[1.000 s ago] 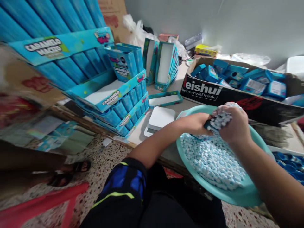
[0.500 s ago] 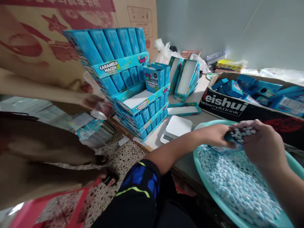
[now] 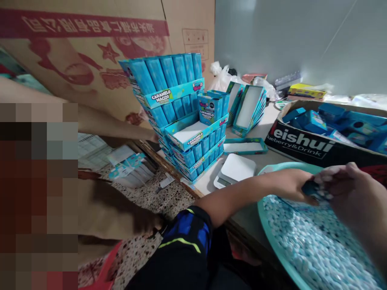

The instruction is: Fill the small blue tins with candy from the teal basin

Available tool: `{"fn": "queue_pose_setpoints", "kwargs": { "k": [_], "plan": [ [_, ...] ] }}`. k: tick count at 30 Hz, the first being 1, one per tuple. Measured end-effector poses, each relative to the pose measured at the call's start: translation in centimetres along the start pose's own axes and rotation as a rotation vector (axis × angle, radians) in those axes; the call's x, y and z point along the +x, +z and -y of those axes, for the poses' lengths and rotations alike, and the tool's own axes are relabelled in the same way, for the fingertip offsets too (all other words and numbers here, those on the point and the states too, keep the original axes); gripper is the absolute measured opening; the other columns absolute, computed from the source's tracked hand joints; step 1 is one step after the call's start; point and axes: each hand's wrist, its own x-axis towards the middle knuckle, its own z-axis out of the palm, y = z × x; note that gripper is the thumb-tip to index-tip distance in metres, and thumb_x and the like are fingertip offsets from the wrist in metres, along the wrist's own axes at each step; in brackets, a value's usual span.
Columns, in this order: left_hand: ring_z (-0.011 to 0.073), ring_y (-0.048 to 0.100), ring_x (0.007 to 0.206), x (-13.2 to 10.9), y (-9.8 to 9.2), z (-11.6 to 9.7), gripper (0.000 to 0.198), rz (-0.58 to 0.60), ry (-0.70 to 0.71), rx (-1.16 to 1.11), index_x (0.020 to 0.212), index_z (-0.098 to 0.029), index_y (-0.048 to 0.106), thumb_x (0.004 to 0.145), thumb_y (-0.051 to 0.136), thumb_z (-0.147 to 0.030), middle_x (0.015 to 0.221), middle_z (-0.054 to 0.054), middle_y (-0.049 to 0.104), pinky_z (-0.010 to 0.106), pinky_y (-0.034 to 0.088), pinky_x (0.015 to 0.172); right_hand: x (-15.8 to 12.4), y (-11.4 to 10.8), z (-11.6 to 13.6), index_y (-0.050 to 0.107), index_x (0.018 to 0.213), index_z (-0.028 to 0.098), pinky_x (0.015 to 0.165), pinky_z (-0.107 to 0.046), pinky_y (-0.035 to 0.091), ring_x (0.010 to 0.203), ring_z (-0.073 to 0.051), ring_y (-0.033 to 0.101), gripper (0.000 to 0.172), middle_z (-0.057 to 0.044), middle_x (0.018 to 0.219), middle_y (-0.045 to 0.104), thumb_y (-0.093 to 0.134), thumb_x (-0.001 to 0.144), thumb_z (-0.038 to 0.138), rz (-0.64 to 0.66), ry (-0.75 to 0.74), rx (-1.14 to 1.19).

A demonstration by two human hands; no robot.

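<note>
Workbench basin (image 3: pixel 266 225) — candies (image 3: pixel 314 245) beneath both hands (image 3: pixel 347 187)

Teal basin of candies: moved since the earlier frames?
No, as far as can be told: the teal basin keeps the same gap from the white kitchen scale on the table. The whole view shifted, so the head camera moved, not the basin.

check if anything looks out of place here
A small blue candy box looks a bit stray: it stands alone at the back of the open display tray, on its own rather than packed in a row like the others around it. The candies look contained in the basin, with none visibly spilled.
</note>
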Motion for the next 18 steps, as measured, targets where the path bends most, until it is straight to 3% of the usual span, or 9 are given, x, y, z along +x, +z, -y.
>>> {"fn": "queue_pose_setpoints", "kwargs": {
  "k": [4, 9, 14, 18],
  "plan": [
    [0.0251, 0.065, 0.086, -0.1, 0.0, 0.0, 0.033, 0.012, 0.004, -0.005, 0.088, -0.017, 0.062, 0.079, 0.076, -0.045, 0.085, 0.003, 0.066, 0.033, 0.049, 0.077, 0.3, 0.9, 0.5, 0.063, 0.059, 0.020, 0.063, -0.023, 0.058, 0.064, -0.016, 0.061, 0.030, -0.003, 0.062, 0.058, 0.068, 0.077, 0.043, -0.032, 0.019, 0.164],
    [0.0272, 0.067, 0.095, 0.0, -0.3, 0.2, 0.034, -0.065, -0.002, 0.005, 0.096, -0.016, 0.066, 0.078, 0.076, -0.042, 0.091, 0.003, 0.068, 0.033, 0.049, 0.083, 0.6, 1.5, 0.9, 0.068, 0.058, 0.020, 0.065, -0.025, 0.058, 0.064, -0.016, 0.061, 0.029, -0.004, 0.062, 0.059, 0.070, 0.076, 0.042, -0.007, -0.016, 0.254],
    [0.0251, 0.067, 0.093, 0.2, -0.4, 0.4, 0.029, -0.047, -0.005, 0.058, 0.095, -0.017, 0.067, 0.080, 0.077, -0.039, 0.091, 0.003, 0.068, 0.031, 0.050, 0.081, 0.8, 1.3, 0.9, 0.071, 0.061, 0.024, 0.069, -0.034, 0.059, 0.071, -0.021, 0.064, 0.031, -0.006, 0.068, 0.064, 0.077, 0.073, 0.052, 0.042, -0.078, 0.242],
    [0.0254, 0.068, 0.095, 0.2, 0.4, 0.6, 0.029, -0.146, -0.010, 0.092, 0.102, -0.018, 0.069, 0.081, 0.080, -0.035, 0.099, 0.006, 0.072, 0.034, 0.052, 0.085, 0.7, 0.1, 0.4, 0.072, 0.068, 0.029, 0.079, -0.046, 0.061, 0.079, -0.026, 0.066, 0.033, -0.007, 0.077, 0.065, 0.072, 0.082, 0.059, 0.086, -0.191, 0.122]
  ]
}}
